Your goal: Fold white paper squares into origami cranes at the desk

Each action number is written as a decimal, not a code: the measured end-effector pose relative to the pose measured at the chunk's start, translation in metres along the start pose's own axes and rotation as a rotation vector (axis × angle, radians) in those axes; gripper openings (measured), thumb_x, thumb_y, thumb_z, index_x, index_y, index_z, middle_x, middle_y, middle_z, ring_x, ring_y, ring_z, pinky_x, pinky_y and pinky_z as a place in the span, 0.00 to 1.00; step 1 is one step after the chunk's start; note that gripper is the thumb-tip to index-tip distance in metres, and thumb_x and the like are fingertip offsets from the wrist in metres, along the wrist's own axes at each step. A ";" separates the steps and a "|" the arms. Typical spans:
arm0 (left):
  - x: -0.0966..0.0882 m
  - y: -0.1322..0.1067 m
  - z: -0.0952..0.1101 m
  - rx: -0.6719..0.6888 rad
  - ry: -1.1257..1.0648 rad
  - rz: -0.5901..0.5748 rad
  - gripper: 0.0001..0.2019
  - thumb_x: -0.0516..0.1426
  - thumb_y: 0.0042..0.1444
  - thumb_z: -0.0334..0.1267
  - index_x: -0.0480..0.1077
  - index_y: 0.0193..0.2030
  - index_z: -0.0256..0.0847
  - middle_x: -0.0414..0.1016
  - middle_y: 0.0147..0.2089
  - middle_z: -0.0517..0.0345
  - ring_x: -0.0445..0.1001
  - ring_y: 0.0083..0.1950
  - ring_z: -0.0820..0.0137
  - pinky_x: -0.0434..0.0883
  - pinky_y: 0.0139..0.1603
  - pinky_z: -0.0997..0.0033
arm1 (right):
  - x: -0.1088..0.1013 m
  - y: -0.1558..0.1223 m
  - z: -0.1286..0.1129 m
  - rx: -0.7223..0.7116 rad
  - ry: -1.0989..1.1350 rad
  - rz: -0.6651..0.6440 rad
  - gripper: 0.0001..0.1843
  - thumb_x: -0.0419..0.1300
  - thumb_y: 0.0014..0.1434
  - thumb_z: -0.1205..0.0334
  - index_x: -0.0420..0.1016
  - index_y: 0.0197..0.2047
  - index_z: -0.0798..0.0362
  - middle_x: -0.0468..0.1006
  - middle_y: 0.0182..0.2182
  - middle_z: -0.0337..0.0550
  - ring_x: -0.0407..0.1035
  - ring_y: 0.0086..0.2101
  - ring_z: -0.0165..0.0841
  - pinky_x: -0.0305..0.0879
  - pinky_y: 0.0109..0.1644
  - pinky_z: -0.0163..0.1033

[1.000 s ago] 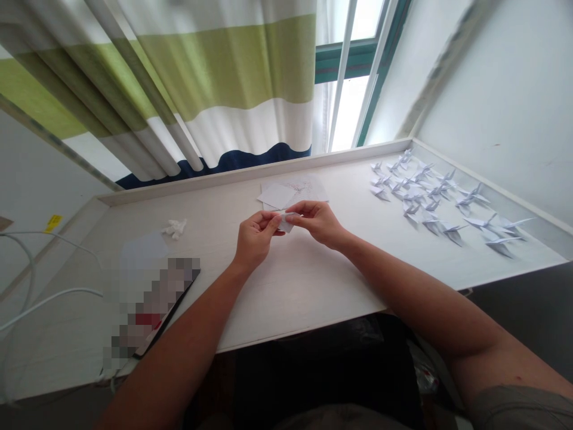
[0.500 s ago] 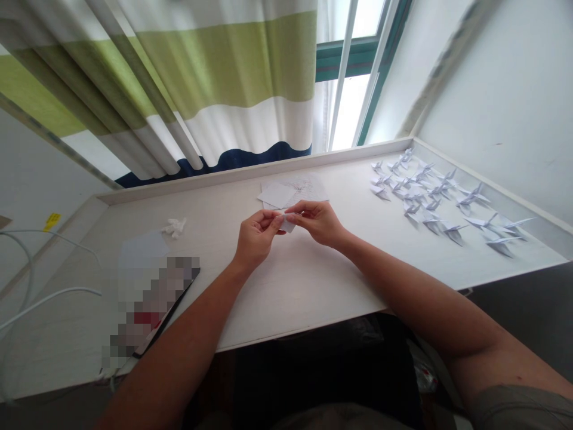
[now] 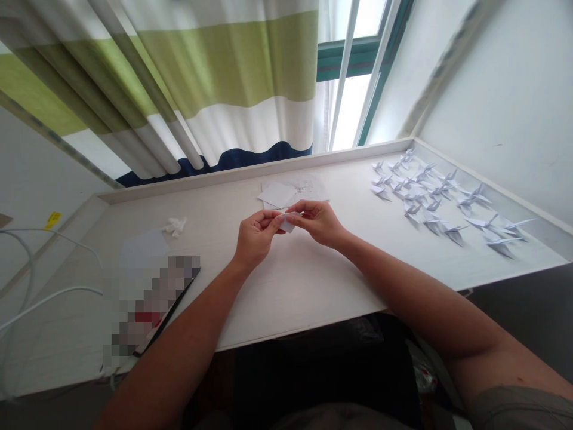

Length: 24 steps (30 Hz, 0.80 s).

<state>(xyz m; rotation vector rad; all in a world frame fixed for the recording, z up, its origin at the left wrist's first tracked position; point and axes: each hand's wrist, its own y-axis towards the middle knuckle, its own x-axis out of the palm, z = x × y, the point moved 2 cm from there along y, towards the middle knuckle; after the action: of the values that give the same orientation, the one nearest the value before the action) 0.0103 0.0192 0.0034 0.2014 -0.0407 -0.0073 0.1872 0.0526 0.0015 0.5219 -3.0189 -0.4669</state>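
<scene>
Almost nothing shifts from the earlier frame: your left grip (image 3: 255, 239) and right grip (image 3: 321, 224) pinch the small folded paper (image 3: 288, 226) between them over the desk (image 3: 286, 286). Paper birds (image 3: 441, 190) at right look finished; your piece shows no bird shape yet, and flat sheets (image 3: 276, 194) lie beyond.

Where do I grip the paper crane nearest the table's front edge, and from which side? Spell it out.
Pinch the paper crane lightly at its folded middle, probably best from the front edge of the table. Its thin, pointed ends stick out and would likely bend if gripped, and neighbouring cranes stand behind it and to its left.
</scene>
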 end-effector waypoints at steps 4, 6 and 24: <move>-0.001 0.002 -0.001 -0.018 -0.008 -0.017 0.24 0.74 0.51 0.56 0.81 0.41 0.35 0.86 0.35 0.50 0.85 0.38 0.61 0.85 0.44 0.59 | 0.000 0.000 0.000 0.004 0.015 0.002 0.22 0.78 0.52 0.42 0.86 0.38 0.52 0.86 0.36 0.45 0.79 0.37 0.36 0.76 0.44 0.43; -0.002 0.002 -0.002 -0.023 -0.014 -0.026 0.24 0.74 0.51 0.57 0.81 0.40 0.35 0.86 0.34 0.51 0.85 0.37 0.62 0.85 0.44 0.59 | 0.000 0.000 0.000 0.007 0.025 -0.003 0.22 0.78 0.52 0.42 0.86 0.37 0.53 0.86 0.36 0.45 0.79 0.37 0.36 0.76 0.44 0.43; -0.001 0.002 -0.003 -0.030 -0.007 -0.054 0.22 0.75 0.50 0.53 0.82 0.42 0.36 0.88 0.37 0.50 0.85 0.39 0.64 0.83 0.44 0.63 | -0.004 0.002 0.006 0.050 0.065 -0.069 0.20 0.76 0.55 0.43 0.85 0.37 0.53 0.86 0.35 0.44 0.79 0.38 0.36 0.74 0.46 0.42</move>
<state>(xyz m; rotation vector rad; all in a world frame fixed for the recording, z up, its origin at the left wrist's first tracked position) 0.0095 0.0217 0.0009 0.1729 -0.0426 -0.0625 0.1897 0.0573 -0.0040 0.6328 -2.9651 -0.3716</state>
